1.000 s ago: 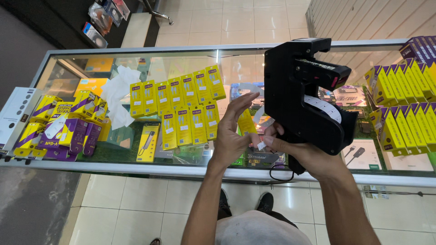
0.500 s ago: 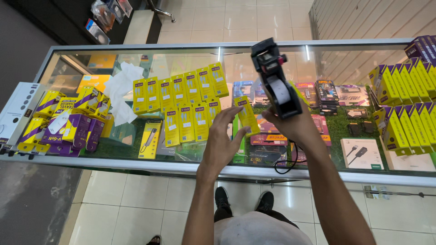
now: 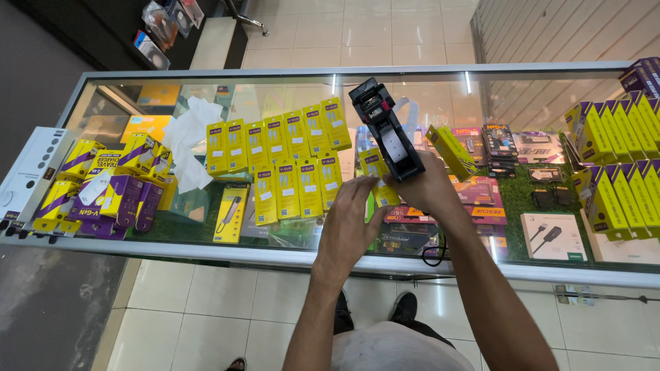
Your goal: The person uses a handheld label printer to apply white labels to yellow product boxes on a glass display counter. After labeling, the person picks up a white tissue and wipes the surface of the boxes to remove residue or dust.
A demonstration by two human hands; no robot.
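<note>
Black price gun [image 3: 383, 130] clenched in the right hand [image 3: 430, 187] — left hand [image 3: 349, 223] flat, fingers open, on yellow boxes [image 3: 292, 161] near the glass counter's [image 3: 426, 264] front edge.

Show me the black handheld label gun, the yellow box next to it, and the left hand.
black handheld label gun [image 3: 385, 130], head view, on its long body.
yellow box [image 3: 452, 151], head view, on its upper face.
left hand [image 3: 349, 227], head view, on the back of the hand.

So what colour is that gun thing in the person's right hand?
Black, with a white label strip along it. The label gun in the right hand shows best in the head view.
</note>
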